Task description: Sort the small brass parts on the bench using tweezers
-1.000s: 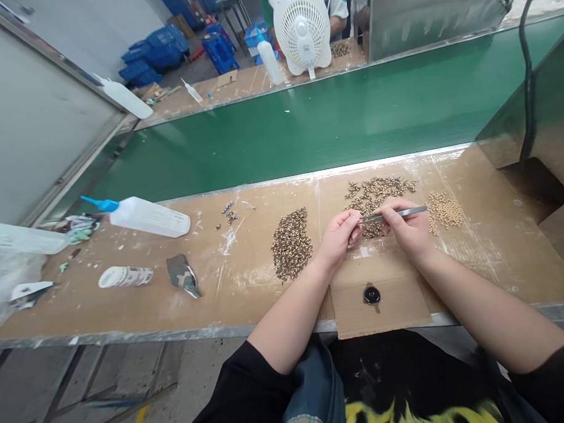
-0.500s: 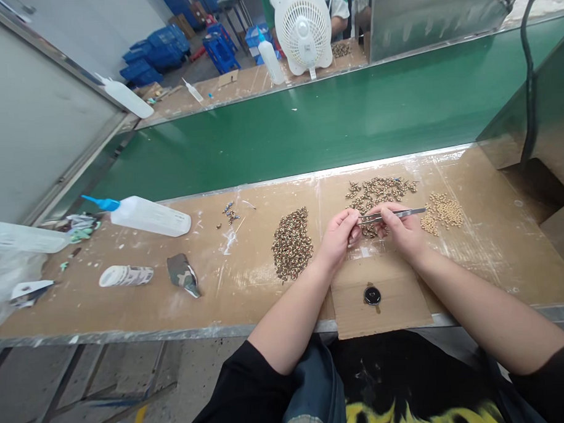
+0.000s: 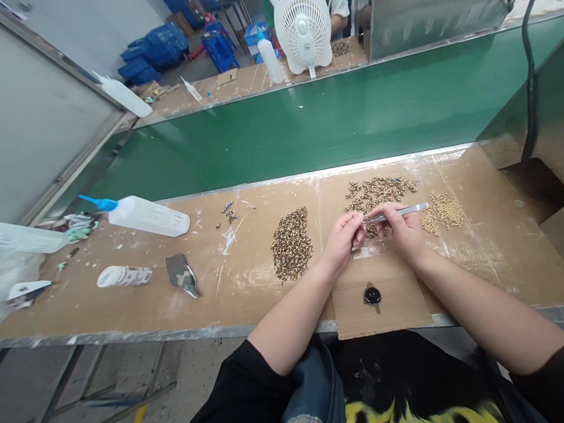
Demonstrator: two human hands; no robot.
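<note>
My right hand (image 3: 401, 229) grips a pair of metal tweezers (image 3: 414, 209), whose tips point left toward my other hand. My left hand (image 3: 345, 235) is closed in a pinch at those tips; whatever its fingers hold is too small to make out. Behind the hands lies a spread of small brass-coloured parts (image 3: 378, 188). Pale round beads (image 3: 443, 211) are scattered to the right. A denser heap of similar brass parts (image 3: 292, 245) sits left of my left hand. Below both hands, a round black dish (image 3: 372, 296) rests on a cardboard piece (image 3: 350, 314).
A green conveyor belt (image 3: 270, 141) runs behind the bench. On the left lie a blue-tipped bottle (image 3: 148, 216), a white tub (image 3: 124, 276) and a camouflage-patterned scrap (image 3: 182, 275). Across the belt stands a white fan (image 3: 303, 32), with a person's arm (image 3: 337, 21) beside it.
The tweezers have turned slightly in my right hand, their back end now a little higher and further right. Both hands stay nearly in place.
</note>
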